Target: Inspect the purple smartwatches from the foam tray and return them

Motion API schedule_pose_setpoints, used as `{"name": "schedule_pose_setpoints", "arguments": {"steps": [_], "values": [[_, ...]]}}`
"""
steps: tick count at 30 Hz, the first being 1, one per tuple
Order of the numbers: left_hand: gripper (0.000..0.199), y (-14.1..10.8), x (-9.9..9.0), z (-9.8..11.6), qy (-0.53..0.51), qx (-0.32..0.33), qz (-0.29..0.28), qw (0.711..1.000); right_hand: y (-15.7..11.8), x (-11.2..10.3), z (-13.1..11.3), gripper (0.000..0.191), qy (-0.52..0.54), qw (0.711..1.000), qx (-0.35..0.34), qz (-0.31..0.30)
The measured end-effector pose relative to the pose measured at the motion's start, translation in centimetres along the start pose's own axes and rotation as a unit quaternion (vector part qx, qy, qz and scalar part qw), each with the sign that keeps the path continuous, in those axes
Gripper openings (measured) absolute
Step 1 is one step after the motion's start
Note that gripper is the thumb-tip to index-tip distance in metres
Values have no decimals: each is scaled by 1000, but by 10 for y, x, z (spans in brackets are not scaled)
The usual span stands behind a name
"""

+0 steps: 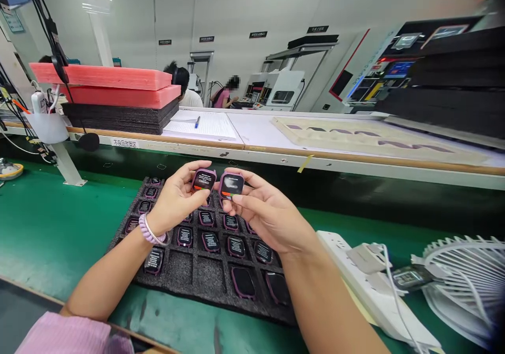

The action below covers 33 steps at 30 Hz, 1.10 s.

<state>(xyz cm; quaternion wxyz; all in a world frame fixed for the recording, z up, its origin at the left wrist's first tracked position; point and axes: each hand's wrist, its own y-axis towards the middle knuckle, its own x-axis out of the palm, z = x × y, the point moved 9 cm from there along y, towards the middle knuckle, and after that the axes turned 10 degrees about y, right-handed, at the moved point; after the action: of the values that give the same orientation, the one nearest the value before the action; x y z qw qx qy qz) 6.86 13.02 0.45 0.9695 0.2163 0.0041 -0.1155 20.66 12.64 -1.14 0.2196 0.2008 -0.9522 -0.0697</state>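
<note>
My left hand (183, 193) grips a purple-framed watch (204, 180) by its edges, its dark screen lit with small text and an orange strip. Close beside it, my right hand (262, 206) pinches a second purple watch (232, 184), whose screen shows glare and orange and green marks. Both watches are held over a black foam tray (181, 270) with many square pockets. Several pockets hold purple watches with lit text, and two watches at the near right have dark screens. Two pockets in the front row are bare. My forearms cover part of the tray.
A white power strip (379, 301) with plugs and a white fan (465, 280) stand at the right. Red foam blocks (118, 86), papers (205, 126) and a beige sheet (363, 138) lie on the shelf. A white holder (49, 125) is mounted left. Two people are beyond.
</note>
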Motion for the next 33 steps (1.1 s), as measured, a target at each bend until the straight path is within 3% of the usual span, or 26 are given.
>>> {"name": "schedule_pose_setpoints", "arguments": {"steps": [13,33], "values": [[57,-4,10,-4,-6,-27,-35,999,4,-7,-1,53,-21,999,-25,33],[51,-3,9,-10,-10,-42,-32,999,4,-6,-5,49,-38,997,-43,43]]}}
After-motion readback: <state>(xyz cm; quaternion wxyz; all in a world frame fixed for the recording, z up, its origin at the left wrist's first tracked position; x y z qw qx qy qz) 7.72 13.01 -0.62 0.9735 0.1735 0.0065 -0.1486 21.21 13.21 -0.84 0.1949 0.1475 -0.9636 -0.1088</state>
